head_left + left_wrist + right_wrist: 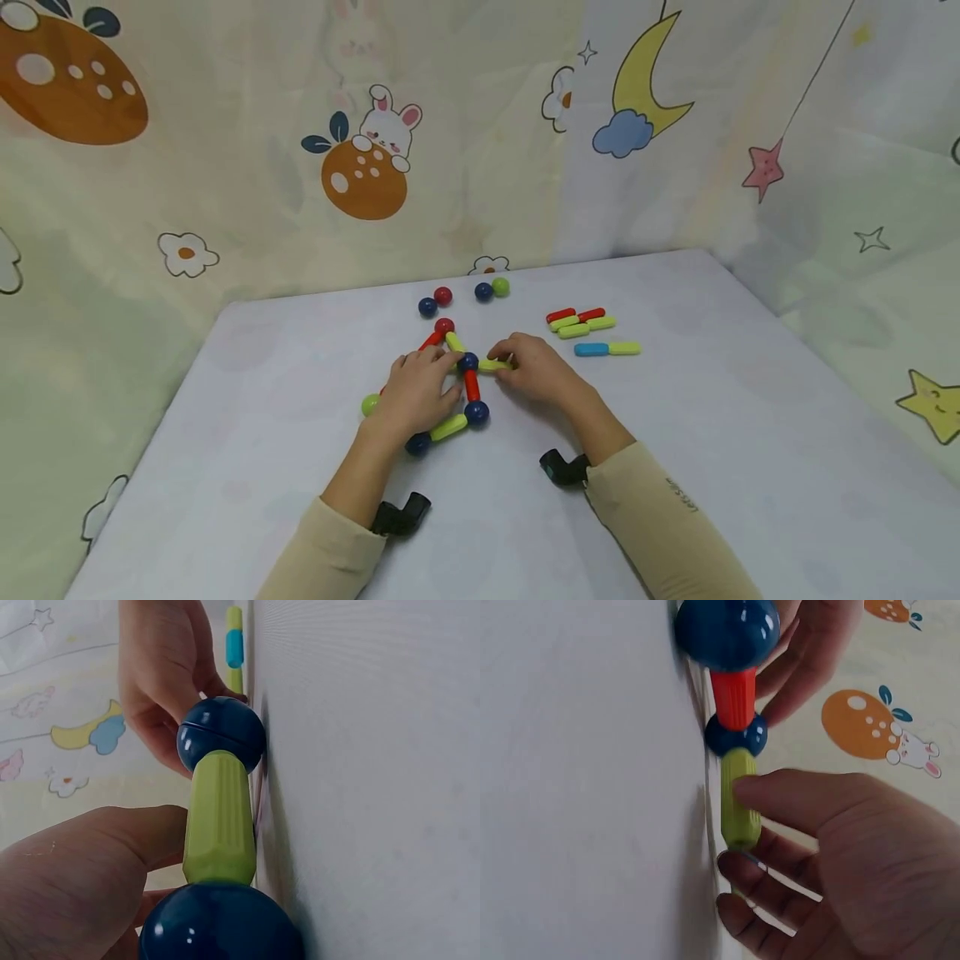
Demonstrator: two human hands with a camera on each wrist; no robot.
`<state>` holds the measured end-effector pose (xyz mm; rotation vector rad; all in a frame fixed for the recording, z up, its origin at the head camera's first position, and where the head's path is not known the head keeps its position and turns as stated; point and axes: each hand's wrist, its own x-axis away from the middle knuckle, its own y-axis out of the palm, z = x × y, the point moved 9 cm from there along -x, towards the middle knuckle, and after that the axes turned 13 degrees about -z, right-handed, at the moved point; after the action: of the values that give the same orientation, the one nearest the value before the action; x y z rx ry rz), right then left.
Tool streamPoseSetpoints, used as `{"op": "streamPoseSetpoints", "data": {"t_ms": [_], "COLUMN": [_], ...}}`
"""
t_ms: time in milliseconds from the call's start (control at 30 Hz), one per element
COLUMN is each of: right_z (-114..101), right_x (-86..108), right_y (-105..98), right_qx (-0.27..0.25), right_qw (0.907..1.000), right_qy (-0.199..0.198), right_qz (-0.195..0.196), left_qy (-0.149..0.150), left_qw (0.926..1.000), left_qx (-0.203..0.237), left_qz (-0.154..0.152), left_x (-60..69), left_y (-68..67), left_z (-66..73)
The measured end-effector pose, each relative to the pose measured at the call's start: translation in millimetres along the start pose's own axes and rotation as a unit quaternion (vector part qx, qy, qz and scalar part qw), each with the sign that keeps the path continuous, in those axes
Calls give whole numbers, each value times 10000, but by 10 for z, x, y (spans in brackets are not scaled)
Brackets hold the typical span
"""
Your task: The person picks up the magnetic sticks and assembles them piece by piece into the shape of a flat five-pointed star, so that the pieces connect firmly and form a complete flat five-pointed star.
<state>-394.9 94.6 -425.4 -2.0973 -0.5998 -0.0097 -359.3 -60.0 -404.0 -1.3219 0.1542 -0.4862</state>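
Note:
Magnetic rods and balls form a frame on the table. My left hand (pixel 416 393) reaches over it, its fingers at a dark blue ball (pixel 470 361), partly hiding the rods behind. With thumb and fingers my right hand (pixel 542 371) pinches a yellow-green rod (pixel 739 814), whose end meets that ball. A red rod (pixel 472 385) runs from the ball to a nearer blue ball (pixel 477 413). From there a yellow-green rod (pixel 449 427) leads to another blue ball (pixel 417 444). A red ball (pixel 445 326) tops the frame; a light green ball (pixel 370 405) sits at its left.
Behind the frame lie a loose red ball (pixel 443 296), two blue balls and a green ball (pixel 501 287). Several red and yellow-green rods (pixel 574 331) are grouped at right, near a blue and yellow-green rod (pixel 592 349). A patterned curtain (pixel 480 167) hangs behind the white table (pixel 712 400).

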Motion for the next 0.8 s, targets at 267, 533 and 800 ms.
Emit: {"op": "streamPoseSetpoints", "data": {"t_ms": [267,533,800], "right_z": [133,479,837], "right_x": [222,526,670], "right_y": [-273,-578,-795], "right_qx": [-72,153,34], "right_qw": [9996,9954,9917], "right_qy": [164,112,620], "right_qz": [196,935,1130], "left_qy": [-7,28,22], "left_qw": [9999,9999,9997], "left_qx": [102,107,189], "left_qz": [47,74,170], "left_x": [20,20,31], "left_y": [14,67,32], "left_z": [-42,-74,-80]}}
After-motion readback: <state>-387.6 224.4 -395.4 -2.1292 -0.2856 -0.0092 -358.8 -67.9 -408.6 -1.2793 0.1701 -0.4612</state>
